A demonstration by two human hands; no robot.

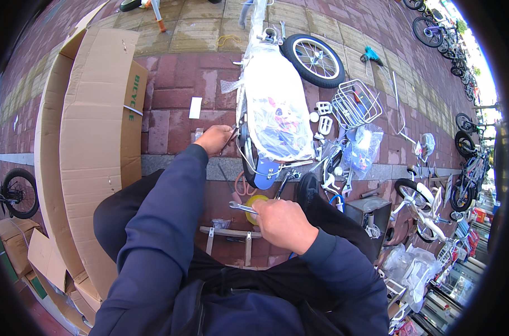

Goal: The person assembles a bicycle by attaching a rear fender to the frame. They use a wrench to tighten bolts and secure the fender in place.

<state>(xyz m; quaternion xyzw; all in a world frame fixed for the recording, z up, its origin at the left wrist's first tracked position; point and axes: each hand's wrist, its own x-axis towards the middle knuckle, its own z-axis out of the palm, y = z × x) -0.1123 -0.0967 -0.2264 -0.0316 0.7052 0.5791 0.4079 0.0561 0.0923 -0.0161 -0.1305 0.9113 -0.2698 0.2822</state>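
Observation:
In front of me lies a partly assembled child's bicycle, wrapped in clear plastic with a cartoon print on its covering. A blue mudguard curves over the wheel at its near end. My left hand is closed at the left side of that wheel, its fingertips pinched on something too small to make out. My right hand is closed around a silver open-end wrench, whose jaw points left. The wrench is held apart from the bicycle, above a yellow roll on the ground.
Large cardboard boxes stand along my left. Beyond the bicycle are a loose spoked wheel and, to its right, a wire basket. White pedals and a plastic-bagged part lie beside it. A white bicycle frame rests farther right.

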